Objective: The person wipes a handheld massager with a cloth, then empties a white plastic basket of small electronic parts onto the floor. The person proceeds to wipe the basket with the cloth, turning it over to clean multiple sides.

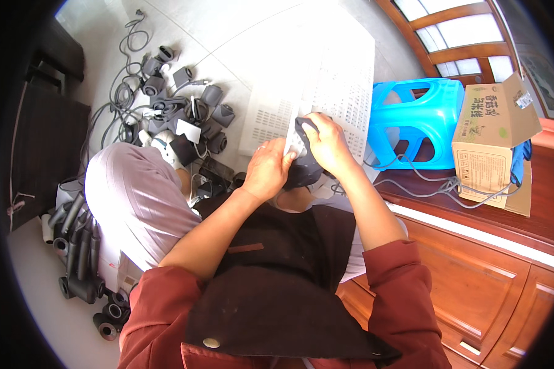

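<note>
A large white panel with rows of small holes or slots (346, 87) stands before me, partly washed out by glare. My left hand (268, 168), with a ring on one finger, grips the panel's near edge, its thumb on the face turned to the right. A dark cloth (307, 161) is bunched in my right hand (328, 140), which presses it against the same edge just right of my left hand. The cloth hangs below my fingers. A dark apron (277, 304) covers my lap, and the lower end of the panel is hidden behind my hands.
Dark grey appliance parts (212, 94) and cables (124, 94) lie piled on the floor at the left. Hair-dryer-like devices (81, 258) lie at lower left. On the right, a blue plastic stool (415, 110) and an open cardboard box (484, 152) rest on a wooden cabinet (471, 276).
</note>
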Demonstrator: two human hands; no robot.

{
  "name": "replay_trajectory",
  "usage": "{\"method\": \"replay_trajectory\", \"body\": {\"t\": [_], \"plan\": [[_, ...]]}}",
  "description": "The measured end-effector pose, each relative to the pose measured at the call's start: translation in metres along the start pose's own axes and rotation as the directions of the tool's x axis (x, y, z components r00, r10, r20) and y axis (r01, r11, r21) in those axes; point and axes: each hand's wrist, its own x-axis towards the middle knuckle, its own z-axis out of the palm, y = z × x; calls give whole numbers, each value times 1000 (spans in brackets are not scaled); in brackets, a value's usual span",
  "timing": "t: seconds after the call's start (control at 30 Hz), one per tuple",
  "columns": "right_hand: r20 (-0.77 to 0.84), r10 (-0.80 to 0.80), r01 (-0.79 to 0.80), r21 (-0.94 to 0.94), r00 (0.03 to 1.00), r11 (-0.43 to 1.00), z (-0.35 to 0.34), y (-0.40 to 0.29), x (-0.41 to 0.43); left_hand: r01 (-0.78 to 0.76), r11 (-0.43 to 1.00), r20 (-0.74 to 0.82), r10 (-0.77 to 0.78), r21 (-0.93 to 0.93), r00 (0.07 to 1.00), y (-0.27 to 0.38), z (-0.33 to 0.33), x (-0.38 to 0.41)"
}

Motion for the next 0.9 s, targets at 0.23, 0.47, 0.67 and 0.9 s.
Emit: {"method": "replay_trajectory", "body": {"t": [0.23,0.47,0.67,0.9], "plan": [[-510,232,-34,368,829,929,-69,27,50,83,978,-106,-105,-192,989,16,-6,28],[-410,-199,90,-270,890,959,-21,55,133,162,984,-115,-170,-76,979,13,20,73],[-259,-187,95,-330,948,939,-9,54,125,164,980,-102,-176,-112,979,16,13,70],[-235,-4,-28,-133,972,991,-12,37,132,155,978,-121,-172,-136,978,18,13,75]]}}
